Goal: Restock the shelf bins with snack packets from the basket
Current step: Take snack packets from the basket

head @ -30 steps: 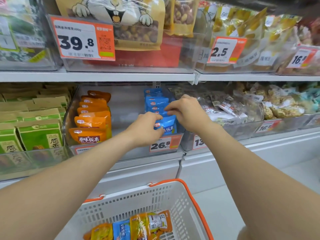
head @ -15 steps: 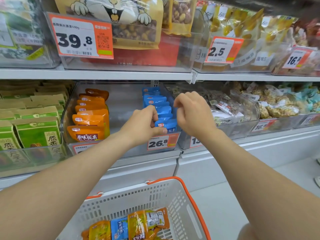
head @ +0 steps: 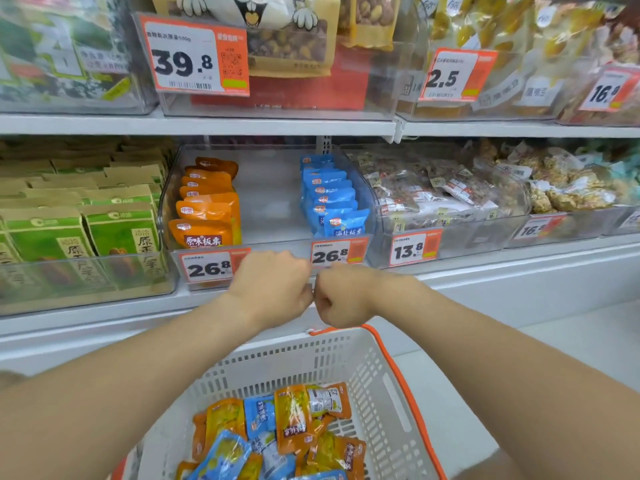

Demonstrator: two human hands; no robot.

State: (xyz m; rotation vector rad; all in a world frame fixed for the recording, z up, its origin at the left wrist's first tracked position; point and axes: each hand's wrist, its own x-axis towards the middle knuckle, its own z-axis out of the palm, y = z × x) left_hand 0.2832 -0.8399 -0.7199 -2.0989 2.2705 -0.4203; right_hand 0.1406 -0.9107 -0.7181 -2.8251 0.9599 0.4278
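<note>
Left hand (head: 273,289), right hand (head: 341,297) curled, empty, between basket (head: 294,362) and bin (head: 273,202); blue row (head: 332,206) could be toppled by hasty insertion; mixed packets (head: 277,427) could be misfiled.

**Tags, cartons and floor**

On the upper shelf an orange-edged price tag (head: 197,60) reads 39.8 and a second tag (head: 453,76) reads 2.5. Behind the first stands a tan bag of nuts (head: 287,46) with a cartoon animal on it. Green cartons (head: 117,233) sit in rows at the left, and the pale floor (head: 571,341) shows at the right.

Left hand (head: 273,289) and right hand (head: 341,296) curled into fists, knuckles nearly touching, both forearms outstretched
</note>
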